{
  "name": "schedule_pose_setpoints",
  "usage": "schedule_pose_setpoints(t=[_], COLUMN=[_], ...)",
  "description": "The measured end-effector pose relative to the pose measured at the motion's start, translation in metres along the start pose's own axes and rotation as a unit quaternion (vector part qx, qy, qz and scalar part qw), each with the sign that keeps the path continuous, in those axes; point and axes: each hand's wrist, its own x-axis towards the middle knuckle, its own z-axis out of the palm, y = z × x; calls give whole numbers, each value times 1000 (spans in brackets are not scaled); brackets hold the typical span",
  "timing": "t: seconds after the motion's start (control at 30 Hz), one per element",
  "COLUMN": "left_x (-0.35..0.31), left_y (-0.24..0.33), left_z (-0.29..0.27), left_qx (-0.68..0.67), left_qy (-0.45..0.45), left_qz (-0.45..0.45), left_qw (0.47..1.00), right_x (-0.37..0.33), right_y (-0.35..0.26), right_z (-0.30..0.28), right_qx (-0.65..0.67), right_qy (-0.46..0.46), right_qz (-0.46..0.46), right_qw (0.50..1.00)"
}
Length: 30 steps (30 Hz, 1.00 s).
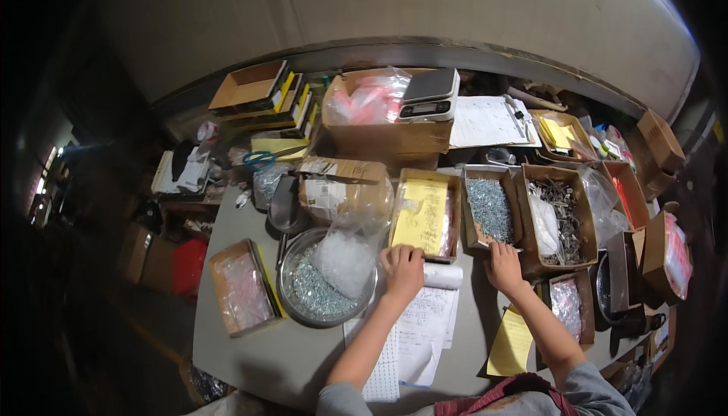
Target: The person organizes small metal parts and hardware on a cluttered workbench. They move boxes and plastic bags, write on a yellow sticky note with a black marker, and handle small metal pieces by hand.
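Observation:
My left hand point(404, 270) has its fingers curled over the near edge of a cardboard box, at the near left corner. Inside that box lies a yellow handwritten sheet point(425, 215) on top of clear plastic bags. To the right, my right hand point(503, 266) grips the near wall of a narrower cardboard box filled with small silvery metal pieces point(489, 207). Its fingertips are partly hidden by the wall. Under my left wrist are printed and handwritten papers point(425, 325), with a rolled sheet at their top.
A metal bowl point(287, 295) of small silvery pieces, with a clear plastic bag on top, stands left. Right of my right hand is a box of metal parts point(565, 226). A digital scale point(431, 97) rests on a carton behind. A yellow sheet point(509, 344) lies near my right forearm.

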Motion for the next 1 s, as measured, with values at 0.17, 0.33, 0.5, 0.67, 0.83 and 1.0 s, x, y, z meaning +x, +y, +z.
schedule_pose_setpoints(t=[0.17, 0.33, 0.5, 0.67, 0.83, 1.0], left_x=[-35, -54, -49, -31, -13, -3], left_y=[17, 29, 29, 33, 35, 34], left_z=[-1, -10, 1, 10, 15, 24], left_qx=[-66, -45, -3, 8, 22, 57], left_qy=[42, 37, 71, 61, 45, 18], left_qz=[22, 24, 43, 36, 23, 9], left_qw=[997, 998, 997, 997, 998, 998], right_x=[-16, -53, -57, -30, -15, 11], right_y=[-6, -36, -34, -22, -15, 12], right_z=[-17, -28, -25, -21, -19, 12], right_qx=[24, 48, 26, 38, 38, 24], right_qy=[-49, -71, -103, -109, -109, -68], right_qz=[7, 21, 8, -41, -69, -66], right_qw=[998, 996, 994, 992, 991, 995])
